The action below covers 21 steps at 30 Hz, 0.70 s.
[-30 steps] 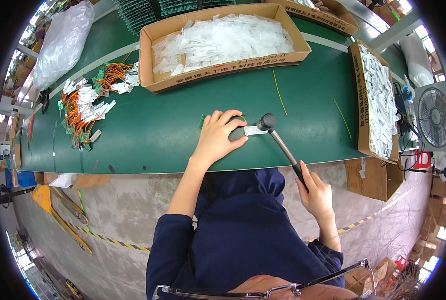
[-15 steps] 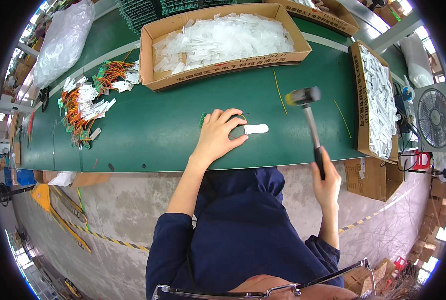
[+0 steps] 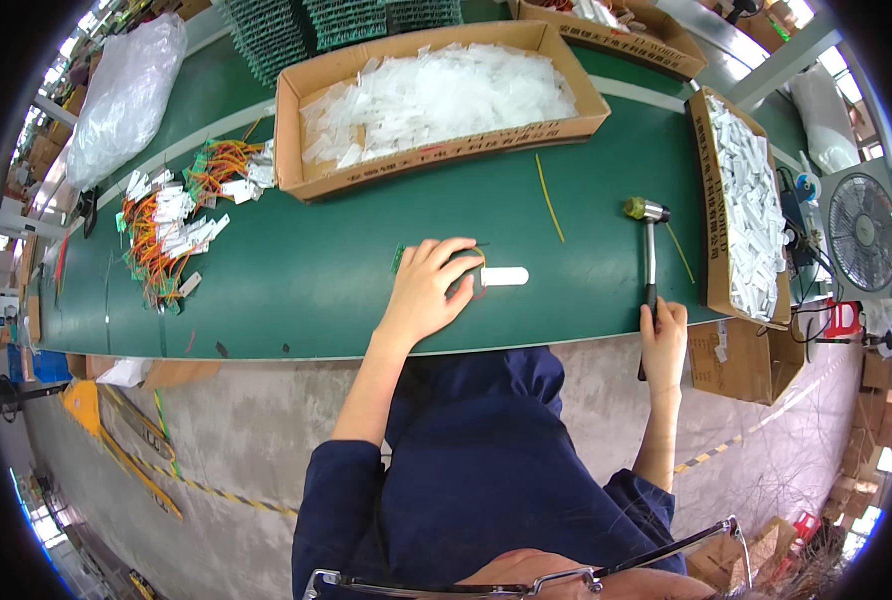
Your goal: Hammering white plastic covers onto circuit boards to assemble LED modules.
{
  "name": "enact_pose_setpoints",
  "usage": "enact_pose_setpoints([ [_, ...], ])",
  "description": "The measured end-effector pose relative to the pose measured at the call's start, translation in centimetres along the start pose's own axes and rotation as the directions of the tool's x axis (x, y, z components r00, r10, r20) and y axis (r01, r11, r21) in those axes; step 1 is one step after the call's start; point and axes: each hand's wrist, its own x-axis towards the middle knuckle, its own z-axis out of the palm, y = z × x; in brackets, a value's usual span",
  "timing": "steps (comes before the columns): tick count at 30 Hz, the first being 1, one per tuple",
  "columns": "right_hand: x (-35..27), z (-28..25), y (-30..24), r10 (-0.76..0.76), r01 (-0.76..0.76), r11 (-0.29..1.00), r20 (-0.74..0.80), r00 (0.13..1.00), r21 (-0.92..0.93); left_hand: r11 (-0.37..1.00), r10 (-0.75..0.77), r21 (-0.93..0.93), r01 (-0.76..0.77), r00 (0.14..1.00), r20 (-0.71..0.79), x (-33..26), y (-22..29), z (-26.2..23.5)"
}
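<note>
My right hand [image 3: 665, 335] is closed round the dark handle of a small mallet [image 3: 650, 255]. Its metal shaft points away from me, and its head, yellowish at one end and black at the other, is low over the table at the right. At the middle of the table my left hand [image 3: 428, 292] lies curled over a small green circuit board [image 3: 398, 259] and its thin wires. The board's edge shows beside the knuckles. Past my fingertips lies a white rounded plastic case [image 3: 506, 276], with the wires looping towards it. My palm hides the rest of the board.
An open carton [image 3: 446, 155] of clear plastic pieces stands at the back, another carton [image 3: 714, 200] of white cases at the right. Wired boards [image 3: 171, 225] are heaped at the left. A yellow tube [image 3: 549, 198] lies mid-table. A fan [image 3: 863, 222] stands far right.
The mallet has moved right, away from the white case, and its head has swung round and lowered. My left hand stays by the case, its fingers slightly more curled.
</note>
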Motion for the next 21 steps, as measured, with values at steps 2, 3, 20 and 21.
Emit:
enact_pose_setpoints([
  [2, -0.1, 0.2, -0.7, -0.178, 0.134, 0.924, -0.092, 0.980, -0.358, 1.000, -0.020, -0.021, 0.019, 0.999, -0.043, -0.2, 0.0, 0.1],
  [3, 0.2, 0.1, -2.6, -0.186, 0.135, 0.928, -0.118, 0.975, -0.347, 1.000, 0.000, -0.017, -0.001, 0.998, -0.061, -0.3, 0.0, -0.2],
  [20, 8.2, 0.3, -15.7, -0.709, 0.626, 0.705, 0.312, 0.632, 0.334, 0.988, -0.113, -0.152, 0.020, 0.769, -0.629, -1.4, -0.9, -0.3],
  [21, 9.6, -1.7, -16.3, -0.699, 0.620, 0.715, 0.335, 0.632, 0.323, 0.967, -0.209, -0.247, 0.058, 0.736, -0.644, -1.5, -1.0, -0.2],
])
